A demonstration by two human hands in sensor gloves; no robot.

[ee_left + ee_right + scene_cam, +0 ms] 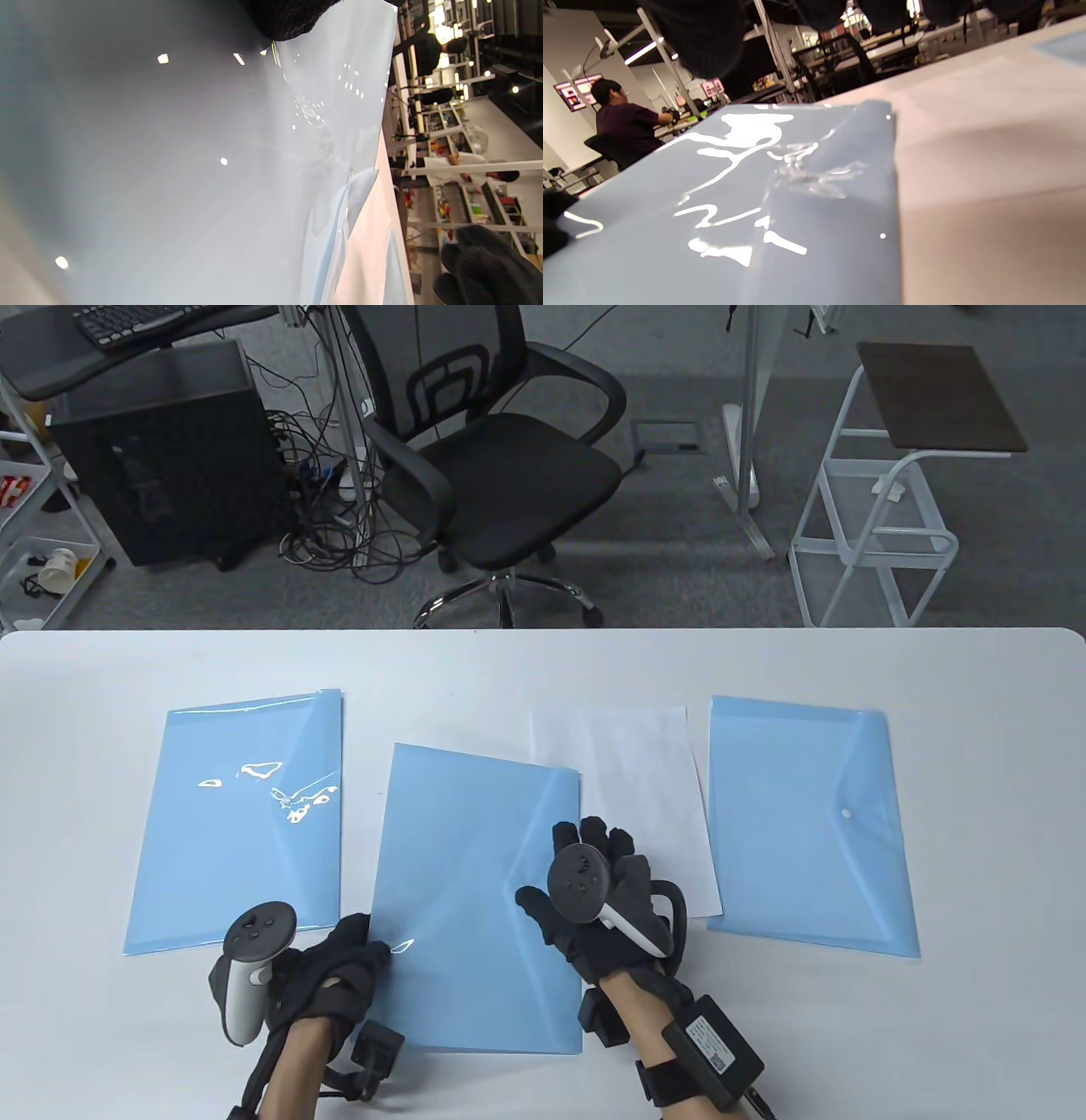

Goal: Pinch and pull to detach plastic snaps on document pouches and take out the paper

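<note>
Your left hand [339, 963] presses the near-left edge of the thin, glossy, floppy middle pouch [475, 899], just left of the paper [632, 780], while your right hand [594, 891] rests spread-fingered, gripping nothing, over its flap, where the snap likely sits.

Left hand [335, 963] lies low with fingers extended; right hand [607, 891] hovers, fingers spread.

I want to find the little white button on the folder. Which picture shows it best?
The table view: the white button sits plainly on the right folder. The right wrist view catches only a blurry corner of that folder, and the left wrist view shows just a sliver of it; neither shows the button.
</note>
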